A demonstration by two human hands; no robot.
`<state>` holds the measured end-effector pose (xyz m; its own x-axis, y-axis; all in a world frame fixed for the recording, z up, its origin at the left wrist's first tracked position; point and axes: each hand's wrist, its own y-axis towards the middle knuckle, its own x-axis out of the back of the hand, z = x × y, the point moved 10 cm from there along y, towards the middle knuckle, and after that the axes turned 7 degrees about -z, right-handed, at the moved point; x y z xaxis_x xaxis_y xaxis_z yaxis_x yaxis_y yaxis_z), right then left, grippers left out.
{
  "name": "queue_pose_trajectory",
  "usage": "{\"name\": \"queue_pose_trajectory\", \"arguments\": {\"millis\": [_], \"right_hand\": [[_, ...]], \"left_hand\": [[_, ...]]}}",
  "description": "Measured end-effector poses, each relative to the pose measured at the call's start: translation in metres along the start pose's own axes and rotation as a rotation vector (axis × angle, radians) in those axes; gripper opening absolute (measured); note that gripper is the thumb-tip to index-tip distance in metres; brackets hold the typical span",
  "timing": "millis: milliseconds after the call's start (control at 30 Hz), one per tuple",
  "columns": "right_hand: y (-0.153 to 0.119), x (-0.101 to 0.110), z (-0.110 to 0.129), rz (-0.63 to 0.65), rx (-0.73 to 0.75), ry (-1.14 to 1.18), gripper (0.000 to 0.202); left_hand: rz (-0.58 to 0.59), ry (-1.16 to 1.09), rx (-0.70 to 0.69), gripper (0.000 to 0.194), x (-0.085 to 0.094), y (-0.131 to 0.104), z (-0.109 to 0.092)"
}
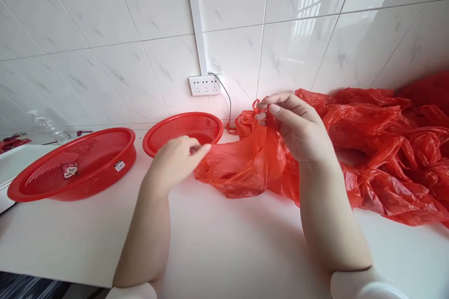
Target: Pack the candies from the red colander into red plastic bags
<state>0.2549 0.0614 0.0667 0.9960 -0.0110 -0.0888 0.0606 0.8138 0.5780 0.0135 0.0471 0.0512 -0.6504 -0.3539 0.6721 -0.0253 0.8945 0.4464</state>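
A thin red plastic bag (242, 163) stretches between my two hands above the white table. My right hand (294, 124) pinches its gathered upper end between thumb and fingertips. At the bag's other end, my left hand (178, 159) is closed on its edge, thumb pointing right, the other fingers curled and partly hidden. Behind my left hand stands a small red plastic colander (182, 119), its front partly covered by the hand. More crumpled red plastic bags (382, 145) lie in a large heap to the right of my right hand, some reaching behind the held bag.
On the left stands a larger red colander (98, 182) with a small red packet (69, 170) inside. A clear plastic bottle (51, 126) lies behind it, beside a pale tray (21, 161). A power strip (205, 86) with a grey cord hangs on the tiled wall.
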Motion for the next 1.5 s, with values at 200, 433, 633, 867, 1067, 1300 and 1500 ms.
{"name": "queue_pose_trajectory", "arguments": {"millis": [200, 433, 633, 867, 1067, 1300, 1500], "right_hand": [[-0.006, 0.009, 0.008, -0.036, 0.052, -0.153, 0.016], [0.001, 0.026, 0.002, -0.094, 0.070, -0.169, 0.018], [0.005, 0.036, -0.001, -0.167, 0.060, -0.154, 0.015], [0.010, 0.055, -0.008, -0.294, 0.065, -0.084, 0.016], [0.000, 0.015, 0.009, -0.166, 0.207, -0.161, 0.027], [-0.038, -0.085, 0.002, 0.378, 0.383, -0.376, 0.023], [-0.024, -0.058, -0.008, 0.100, 0.213, -0.223, 0.014]], "left_hand": [[0.180, 0.219, 0.069, 0.057, -0.076, -0.023, 0.025], [0.593, 0.094, 0.024, 0.043, -0.118, -0.046, 0.022], [0.750, -0.043, 0.139, 0.030, -0.130, -0.054, 0.032], [0.203, -0.089, 0.098, 0.046, -0.031, 0.005, 0.035], [-0.243, -0.791, -0.100, 0.021, 0.026, 0.009, 0.001], [-0.151, -0.566, -0.526, 0.018, 0.001, -0.023, -0.056], [-0.053, -0.207, -0.381, 0.054, -0.031, -0.019, -0.044]]}}
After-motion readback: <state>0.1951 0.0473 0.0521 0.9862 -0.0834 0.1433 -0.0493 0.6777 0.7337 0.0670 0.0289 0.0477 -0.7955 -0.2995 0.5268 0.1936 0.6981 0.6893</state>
